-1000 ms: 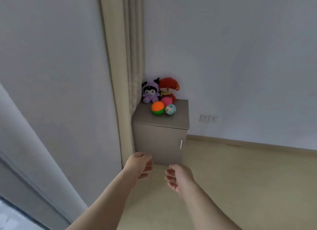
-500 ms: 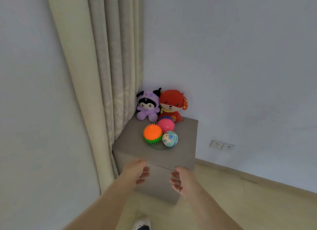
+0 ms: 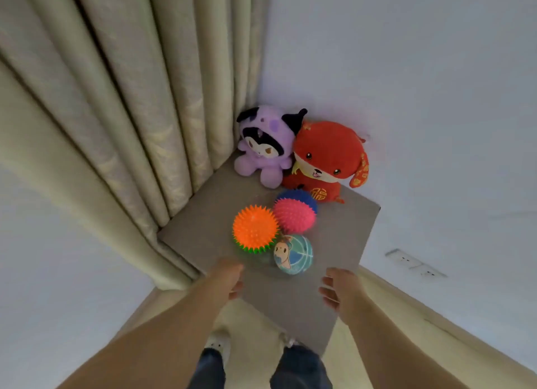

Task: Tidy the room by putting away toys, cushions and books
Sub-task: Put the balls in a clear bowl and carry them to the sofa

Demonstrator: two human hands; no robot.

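Cabinet (image 3: 334, 237) closer now, left hand (image 3: 229, 276) & right hand (image 3: 339, 290) (2 hands loose, empty) nr its front.

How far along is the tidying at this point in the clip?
Looks done, perhaps: the purple plush and red plush sit together at the back of the cabinet, with the orange ball, pink ball, blue ball and printed ball grouped in front. In hand: nothing; the left hand and right hand hover empty. Left: cushions and books, none in view.
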